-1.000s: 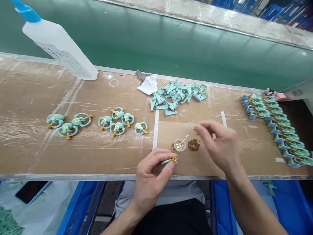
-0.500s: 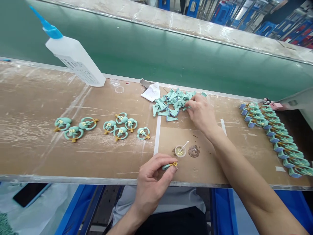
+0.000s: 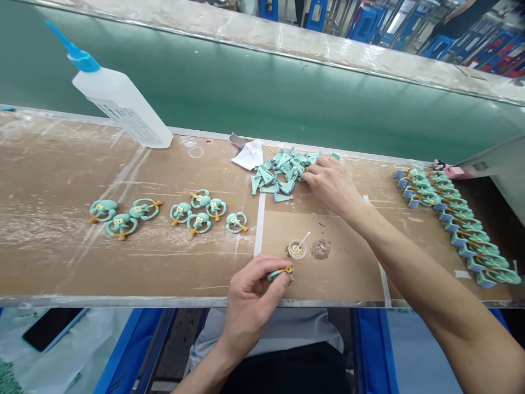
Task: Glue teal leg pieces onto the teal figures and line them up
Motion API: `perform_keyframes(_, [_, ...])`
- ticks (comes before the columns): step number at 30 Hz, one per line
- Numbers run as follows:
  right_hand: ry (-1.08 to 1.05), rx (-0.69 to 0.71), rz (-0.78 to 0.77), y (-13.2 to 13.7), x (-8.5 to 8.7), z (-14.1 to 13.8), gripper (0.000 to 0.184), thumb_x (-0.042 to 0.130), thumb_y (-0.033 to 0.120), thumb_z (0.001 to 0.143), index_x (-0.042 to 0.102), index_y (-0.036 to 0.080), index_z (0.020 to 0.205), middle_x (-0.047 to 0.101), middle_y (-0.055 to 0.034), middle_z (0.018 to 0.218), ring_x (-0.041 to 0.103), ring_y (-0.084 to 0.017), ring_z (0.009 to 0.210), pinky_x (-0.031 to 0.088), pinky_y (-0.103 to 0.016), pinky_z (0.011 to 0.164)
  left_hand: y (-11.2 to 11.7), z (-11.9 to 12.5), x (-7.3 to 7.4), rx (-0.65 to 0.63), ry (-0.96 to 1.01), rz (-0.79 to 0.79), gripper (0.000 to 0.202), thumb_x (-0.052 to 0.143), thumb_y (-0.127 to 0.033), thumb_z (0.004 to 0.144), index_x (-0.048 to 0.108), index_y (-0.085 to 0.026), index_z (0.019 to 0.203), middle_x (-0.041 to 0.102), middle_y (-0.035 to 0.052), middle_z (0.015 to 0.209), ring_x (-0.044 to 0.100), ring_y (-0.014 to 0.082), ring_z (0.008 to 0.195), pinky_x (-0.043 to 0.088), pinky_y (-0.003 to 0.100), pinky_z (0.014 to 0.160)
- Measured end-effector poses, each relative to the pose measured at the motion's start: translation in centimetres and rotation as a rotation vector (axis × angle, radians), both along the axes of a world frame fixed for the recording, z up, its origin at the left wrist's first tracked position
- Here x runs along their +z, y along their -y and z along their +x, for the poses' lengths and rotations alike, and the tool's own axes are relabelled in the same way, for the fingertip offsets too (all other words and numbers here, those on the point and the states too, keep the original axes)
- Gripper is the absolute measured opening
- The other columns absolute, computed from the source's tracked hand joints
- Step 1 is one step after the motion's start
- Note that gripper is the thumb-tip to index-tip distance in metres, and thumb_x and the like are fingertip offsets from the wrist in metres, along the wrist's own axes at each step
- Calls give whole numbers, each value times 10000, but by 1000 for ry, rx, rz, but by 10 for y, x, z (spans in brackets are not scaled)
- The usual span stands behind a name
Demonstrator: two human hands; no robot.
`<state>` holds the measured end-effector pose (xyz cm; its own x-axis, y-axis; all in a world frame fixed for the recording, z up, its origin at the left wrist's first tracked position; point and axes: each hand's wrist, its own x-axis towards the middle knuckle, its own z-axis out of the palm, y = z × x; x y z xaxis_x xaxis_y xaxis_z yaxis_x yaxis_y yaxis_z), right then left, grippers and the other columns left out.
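My left hand (image 3: 254, 295), near the front edge of the table, pinches a small teal toy figure piece (image 3: 280, 273) with a yellow-brown end between thumb and fingers. My right hand (image 3: 330, 183) reaches to the right side of a pile of teal wedge-shaped plastic parts (image 3: 283, 167), some with bluish ends. Its fingers are drawn together at the pile, and their tips are hidden. Just beyond my left hand stands a small cup (image 3: 297, 249) of yellowish liquid with a white swab (image 3: 304, 239) in it.
Several teal figure pieces (image 3: 199, 223) lie to the left. Rows of assembled figures (image 3: 459, 219) stand at the right. A white bottle (image 3: 123, 106) with a blue nozzle leans at the back left, near crumpled white paper (image 3: 248, 156). A phone (image 3: 53, 328) lies below the table edge.
The whole view has shifted slightly. My right hand stays at the right of the pile, its fingers working there. My left hand still holds the figure piece near the cup.
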<state>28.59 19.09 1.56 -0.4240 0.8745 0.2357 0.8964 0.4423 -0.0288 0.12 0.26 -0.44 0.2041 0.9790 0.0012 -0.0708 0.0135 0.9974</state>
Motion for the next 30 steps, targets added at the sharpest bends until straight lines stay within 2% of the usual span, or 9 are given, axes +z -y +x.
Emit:
perform_keyframes(4, [-147,-38,29,14,7,-6,340,608,42,1150,836,208,960,850,-140,1039,629,-325,1083,468,-482,1020,1,-1,1,10,54,-29,132,842,-252,1085,968,-228,1118,883,110,1091,859,219,915,680,289,798])
perform_keyframes(7, [-338,-108,81,60,23,-14,236,628,203,1226,848,210,1142,874,-131,1168,706,-305,1082,547,-469,1000,2,-1,2,43,134,-55,131,852,-268,1098,974,-236,1132,872,104,1098,863,201,862,712,297,817])
perform_keyframes(9, [-483,-162,73,104,36,-23,186,665,308,1248,822,215,1214,853,-87,1047,723,-238,866,579,-388,801,4,0,4,64,164,-55,127,862,-274,1099,978,-241,1139,860,105,1099,870,211,866,728,309,811])
perform_keyframes(10, [-581,-185,19,127,41,-28,180,687,355,1250,817,230,1245,827,-42,939,705,-198,737,559,-337,681,4,1,5,71,170,-51,127,865,-272,1098,980,-243,1145,856,108,1107,872,214,865,735,314,806])
perform_keyframes(12, [-1070,-257,-314,171,46,-42,166,830,425,1177,843,260,1196,770,14,782,668,-160,608,513,-281,570,5,4,8,81,163,-30,129,870,-260,1097,984,-250,1158,853,113,1138,873,209,861,740,312,806])
perform_keyframes(15, [-1563,-359,-715,214,39,-66,258,959,487,1073,848,255,1098,771,13,799,623,-113,564,457,-227,521,3,7,12,80,124,34,145,876,-224,1090,989,-269,1169,866,109,1139,869,200,902,729,278,828])
perform_keyframes(18, [-1799,-430,-850,229,26,-84,325,1004,506,1029,838,228,1055,760,8,805,580,-79,557,415,-194,515,0,9,16,84,73,104,159,893,-199,1071,992,-284,1161,880,94,1097,858,190,964,707,225,844])
perform_keyframes(22, [-1877,-450,-868,232,16,-92,349,1021,501,1014,834,210,1054,748,9,809,567,-67,554,408,-184,520,0,10,18,95,38,142,163,901,-178,1057,993,-283,1141,879,80,1069,853,179,970,697,199,840])
perform_keyframes(30, [-1915,-442,-937,230,21,-99,427,1020,539,995,777,189,990,741,6,780,514,-62,501,383,-196,494,9,8,14,116,3,133,192,895,-180,1069,984,-316,1171,860,67,1118,847,197,973,712,261,860])
